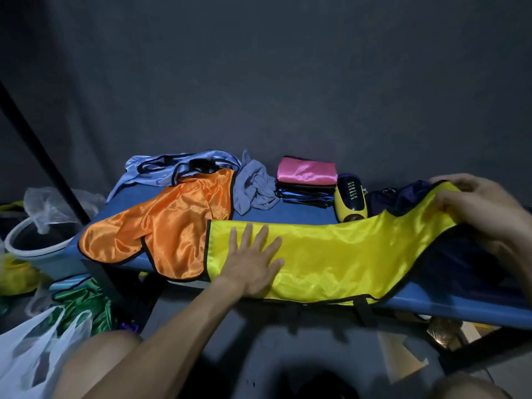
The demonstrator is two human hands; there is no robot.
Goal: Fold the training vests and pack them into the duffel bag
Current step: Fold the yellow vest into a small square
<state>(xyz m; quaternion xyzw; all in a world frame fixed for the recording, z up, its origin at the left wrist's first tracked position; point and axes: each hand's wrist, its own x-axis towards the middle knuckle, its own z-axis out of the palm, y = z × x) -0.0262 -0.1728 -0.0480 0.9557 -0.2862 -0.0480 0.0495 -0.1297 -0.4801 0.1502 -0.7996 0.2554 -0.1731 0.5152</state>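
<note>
**Yellow vest pinned flat and lifted at one end for folding**

The shiny yellow training vest with black trim (339, 254) lies lengthwise along the near edge of the blue tabletop (302, 213). The left hand (253, 260) presses on it with fingers spread flat, probably to anchor the slippery fabric. The right hand (472, 205) grips the vest's far right end and holds it raised, likely ready to bring it over.

An unfolded orange satin vest (161, 234) lies just beside it, partly hanging off the edge. Behind it are a stack of folded vests topped by a pink one (305, 178) and a crumpled pale blue vest (172, 165).

The dark fabric (403, 197) beneath the right hand may be the duffel bag, but it is too dim to tell. The right fingertips are hidden behind the cloth.
</note>
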